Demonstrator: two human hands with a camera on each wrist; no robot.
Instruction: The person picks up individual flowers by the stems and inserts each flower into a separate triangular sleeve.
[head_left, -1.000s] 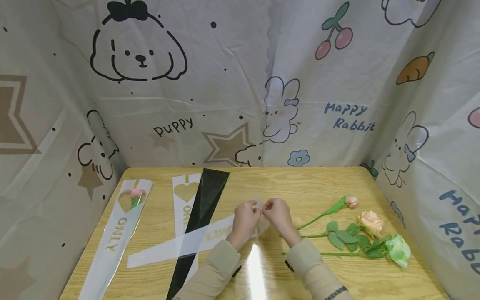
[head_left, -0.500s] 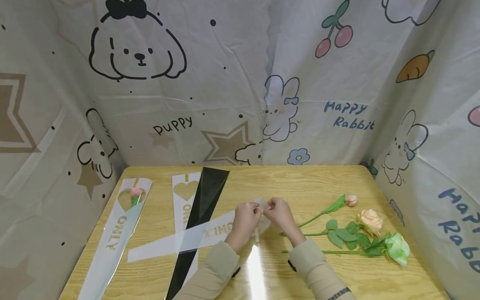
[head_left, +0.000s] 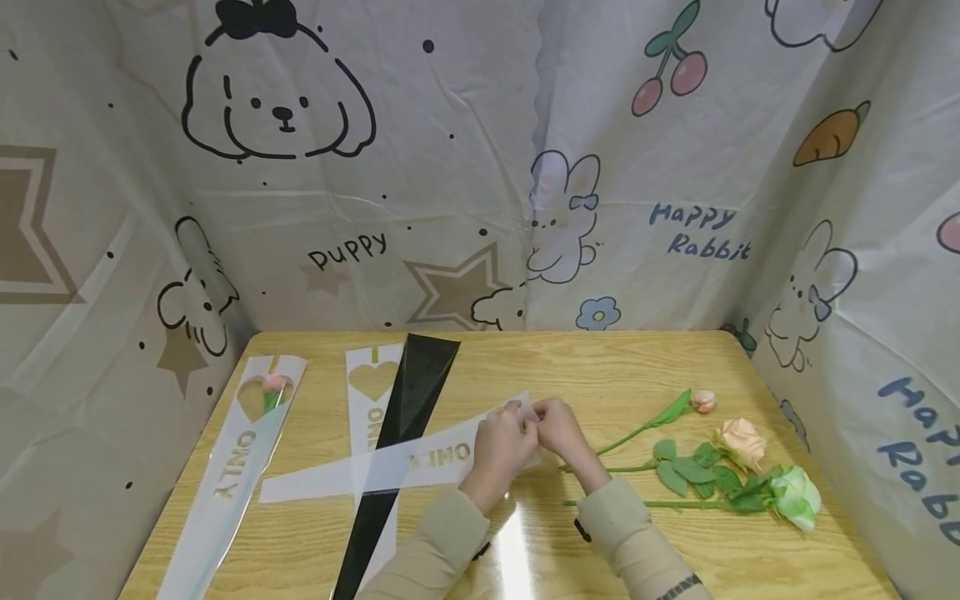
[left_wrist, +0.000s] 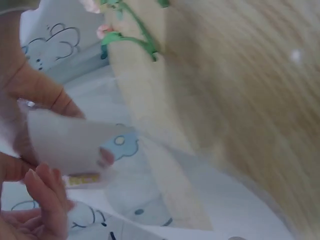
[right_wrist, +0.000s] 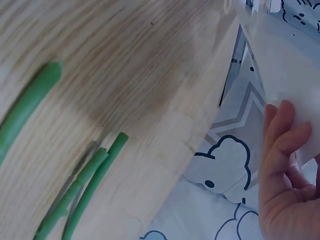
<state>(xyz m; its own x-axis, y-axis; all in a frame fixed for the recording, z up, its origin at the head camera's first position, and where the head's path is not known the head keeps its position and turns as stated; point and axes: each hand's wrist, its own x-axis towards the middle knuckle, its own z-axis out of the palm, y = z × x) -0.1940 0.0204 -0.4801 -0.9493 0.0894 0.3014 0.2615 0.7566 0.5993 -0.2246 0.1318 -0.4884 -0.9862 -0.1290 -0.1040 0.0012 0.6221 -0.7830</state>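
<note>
A white translucent flower sleeve (head_left: 442, 454) with gold "ONLY" lettering stretches across the table, its narrow end pointing left. At its wide end my left hand (head_left: 498, 446) grips the film with curled fingers. Close beside it, my right hand (head_left: 561, 429) pinches the same end between thumb and fingers. The hands partly cover this end. In the left wrist view the film (left_wrist: 65, 140) bends between the two hands. Under the sleeve's left part lie a black sleeve (head_left: 420, 383) and another white sleeve (head_left: 360, 364) with a heart-shaped window.
At the right lie a pink bud (head_left: 702, 401), a peach rose (head_left: 741, 445) and a pale green rose (head_left: 797, 500), stems pointing left. A white sleeve (head_left: 217, 492) with a pink flower inside lies at the left. Printed cloth (head_left: 480, 167) encloses the wooden table (head_left: 600, 362).
My left hand has moved slightly right, closer to my right hand. The sleeve has shifted a little right and its narrow end up, with more of the lettering uncovered.
</note>
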